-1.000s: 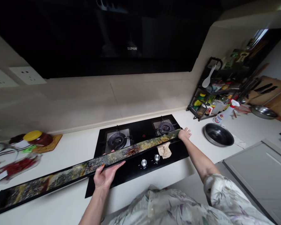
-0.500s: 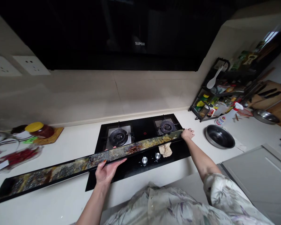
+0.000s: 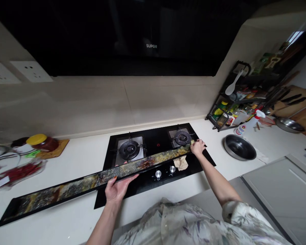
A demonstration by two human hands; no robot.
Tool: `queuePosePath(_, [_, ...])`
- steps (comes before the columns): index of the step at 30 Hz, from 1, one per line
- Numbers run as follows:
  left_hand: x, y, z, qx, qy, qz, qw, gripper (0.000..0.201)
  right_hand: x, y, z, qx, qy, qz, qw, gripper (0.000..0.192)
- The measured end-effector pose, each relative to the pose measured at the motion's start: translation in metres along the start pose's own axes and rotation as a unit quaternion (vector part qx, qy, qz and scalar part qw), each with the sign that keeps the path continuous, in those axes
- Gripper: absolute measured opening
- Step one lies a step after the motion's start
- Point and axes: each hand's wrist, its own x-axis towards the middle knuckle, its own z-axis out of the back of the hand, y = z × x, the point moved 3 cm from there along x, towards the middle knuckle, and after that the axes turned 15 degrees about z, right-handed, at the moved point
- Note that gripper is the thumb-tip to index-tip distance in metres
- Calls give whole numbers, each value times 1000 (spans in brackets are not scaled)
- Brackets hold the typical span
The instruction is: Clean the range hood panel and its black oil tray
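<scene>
One brand is legible: "SUPOR", in pale capitals, on the front of the black range hood [image 3: 132, 30], near the centre of its lower part. A round red mark [image 3: 158, 145] stands on the black cooktop [image 3: 153, 136] between the burners; its detail is too small to read. Pale markings beside the control knobs [image 3: 158, 174] are likewise illegible. The spray bottle [image 3: 248, 126] bears a coloured label, wording unreadable. The white label on the red-filled packet [image 3: 28, 173] cannot be read.
</scene>
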Motion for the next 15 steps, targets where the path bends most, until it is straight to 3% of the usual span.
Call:
queuePosePath(7, [1,1,1,8,10,-2,1000,54,-44,69,-13,37,7,148,988,20])
queuePosePath(10, [1,0,1,8,9,-3,1000,55,-60,93,-19,50,37,214,975,18])
queuePosePath(12, [1,0,0,5,7,-1,1000,56,-63,99,-18,63,59,243,966,18])
queuePosePath(15, [1,1,0,0,4,0,1000,57,-49,86,-3,72,63,227,969,24])
